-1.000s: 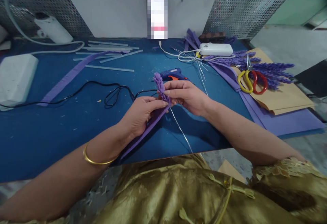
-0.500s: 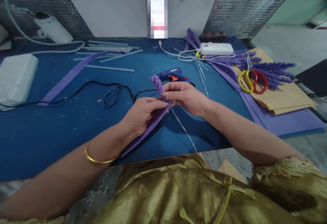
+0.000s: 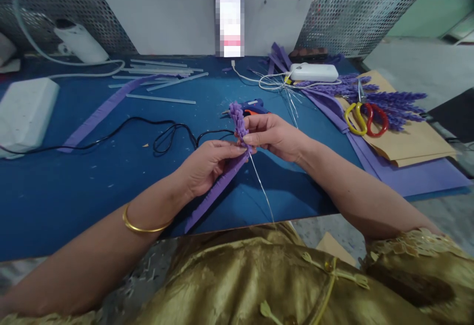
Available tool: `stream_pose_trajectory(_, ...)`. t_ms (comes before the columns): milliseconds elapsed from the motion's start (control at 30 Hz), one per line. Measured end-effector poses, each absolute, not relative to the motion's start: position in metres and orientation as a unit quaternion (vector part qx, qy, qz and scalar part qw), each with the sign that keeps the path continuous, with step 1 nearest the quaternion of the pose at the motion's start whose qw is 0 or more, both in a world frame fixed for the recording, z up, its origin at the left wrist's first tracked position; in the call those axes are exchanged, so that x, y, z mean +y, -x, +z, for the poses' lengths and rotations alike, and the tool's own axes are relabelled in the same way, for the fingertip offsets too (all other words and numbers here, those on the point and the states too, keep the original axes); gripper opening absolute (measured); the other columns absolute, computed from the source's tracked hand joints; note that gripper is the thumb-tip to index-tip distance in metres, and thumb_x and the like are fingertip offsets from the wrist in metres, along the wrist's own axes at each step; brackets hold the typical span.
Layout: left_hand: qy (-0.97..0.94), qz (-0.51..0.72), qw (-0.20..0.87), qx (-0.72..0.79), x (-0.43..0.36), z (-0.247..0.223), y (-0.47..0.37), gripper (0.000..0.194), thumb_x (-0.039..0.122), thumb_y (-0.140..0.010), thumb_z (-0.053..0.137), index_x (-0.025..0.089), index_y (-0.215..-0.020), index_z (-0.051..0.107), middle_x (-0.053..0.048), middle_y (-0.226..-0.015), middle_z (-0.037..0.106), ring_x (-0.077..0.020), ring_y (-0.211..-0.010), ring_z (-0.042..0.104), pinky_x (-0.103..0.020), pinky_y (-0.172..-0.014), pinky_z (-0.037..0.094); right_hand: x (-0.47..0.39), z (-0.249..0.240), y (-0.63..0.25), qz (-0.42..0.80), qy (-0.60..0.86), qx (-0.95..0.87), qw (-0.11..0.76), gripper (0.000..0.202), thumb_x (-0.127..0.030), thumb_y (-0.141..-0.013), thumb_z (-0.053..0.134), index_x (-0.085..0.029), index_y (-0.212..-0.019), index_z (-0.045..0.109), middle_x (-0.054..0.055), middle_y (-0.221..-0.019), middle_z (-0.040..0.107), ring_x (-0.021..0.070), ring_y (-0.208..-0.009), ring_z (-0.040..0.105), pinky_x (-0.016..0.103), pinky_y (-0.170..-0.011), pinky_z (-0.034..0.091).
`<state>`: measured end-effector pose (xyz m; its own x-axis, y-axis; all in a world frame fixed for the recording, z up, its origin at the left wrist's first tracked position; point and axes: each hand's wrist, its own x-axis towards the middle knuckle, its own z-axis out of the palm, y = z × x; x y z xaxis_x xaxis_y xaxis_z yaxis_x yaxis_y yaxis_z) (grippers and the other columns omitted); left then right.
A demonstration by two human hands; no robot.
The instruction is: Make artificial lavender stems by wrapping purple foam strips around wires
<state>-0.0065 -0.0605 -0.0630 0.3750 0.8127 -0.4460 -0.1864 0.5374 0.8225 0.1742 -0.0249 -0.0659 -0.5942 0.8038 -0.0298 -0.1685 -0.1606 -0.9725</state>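
Between my hands is a purple paper flower spike, its curled petals wound around a thin wire stem that hangs down toward the table edge. My right hand pinches the spike just below its upper part. With thumb and fingers closed, my left hand grips a purple crepe paper strip where it meets the stem. The strip's free end slants down to the lower left. Behind the spike lies a blue and orange glue gun, partly hidden by my right hand.
Several glue sticks and another purple strip lie at left near a black cable. At right are scissors, finished purple flower spikes and brown paper. A phone stands at the back; wires lie near a power bank.
The flower spike has shifted slightly right and stands more upright. Its wire now hangs more steeply, and the strip's free end has swung a little to the right.
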Motion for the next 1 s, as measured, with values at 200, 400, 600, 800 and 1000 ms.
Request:
stream_pose_trajectory(200, -0.408, 0.306, 0.721, 0.469, -0.056, -0.061, 0.012, 0.017, 0.029, -0.059, 0.083, 0.014, -0.067, 0.078, -0.009, -0.068, 0.073, -0.0141, -0.055, 0.059, -0.025, -0.052, 0.043, -0.025, -0.062, -0.178, 0.699, 0.299, -0.553, 0.341, 0.023, -0.027, -0.071, 0.08, -0.016, -0.079, 0.063, -0.002, -0.072, 0.062, 0.0101, -0.062, 0.055, 0.024, -0.062, 0.046)
stream_pose_trajectory(400, -0.428, 0.314, 0.704, 0.472, -0.057, -0.065, 0.009, 0.018, 0.028, -0.06, 0.083, 0.014, -0.068, 0.078, -0.009, -0.071, 0.075, -0.0155, -0.063, 0.064, -0.026, -0.065, 0.048, -0.024, -0.059, -0.18, 0.696, 0.318, -0.557, 0.322, 0.022, -0.024, -0.069, 0.08, -0.016, -0.076, 0.061, -0.003, -0.07, 0.059, 0.0097, -0.063, 0.053, 0.024, -0.061, 0.044)
stream_pose_trajectory(600, -0.421, 0.323, 0.689, 0.493, -0.059, -0.07, 0.009, 0.017, 0.03, -0.059, 0.084, 0.016, -0.063, 0.075, -0.006, -0.063, 0.071, -0.0146, -0.054, 0.06, -0.026, -0.055, 0.045, -0.025, -0.058, -0.18, 0.683, 0.323, -0.582, 0.3, 0.02, -0.023, -0.069, 0.078, -0.016, -0.072, 0.059, -0.003, -0.068, 0.057, 0.0106, -0.064, 0.053, 0.024, -0.06, 0.041)
stream_pose_trajectory(800, -0.403, 0.338, 0.686, 0.503, -0.063, -0.065, 0.005, 0.018, 0.03, -0.059, 0.083, 0.015, -0.061, 0.074, -0.005, -0.06, 0.07, -0.0111, -0.05, 0.056, -0.023, -0.049, 0.038, -0.03, -0.059, -0.173, 0.666, 0.335, -0.581, 0.327, 0.024, -0.023, -0.069, 0.077, -0.017, -0.069, 0.055, -0.004, -0.065, 0.051, 0.0103, -0.062, 0.05, 0.025, -0.06, 0.039)
stream_pose_trajectory(1000, -0.394, 0.346, 0.692, 0.497, -0.064, -0.064, 0.004, 0.016, 0.028, -0.058, 0.083, 0.016, -0.064, 0.076, -0.004, -0.063, 0.071, -0.0115, -0.051, 0.057, -0.023, -0.051, 0.04, -0.032, -0.064, -0.167, 0.634, 0.362, -0.581, 0.36, 0.031, -0.023, -0.069, 0.079, -0.019, -0.066, 0.048, -0.005, -0.063, 0.047, 0.0103, -0.061, 0.046, 0.026, -0.059, 0.037)
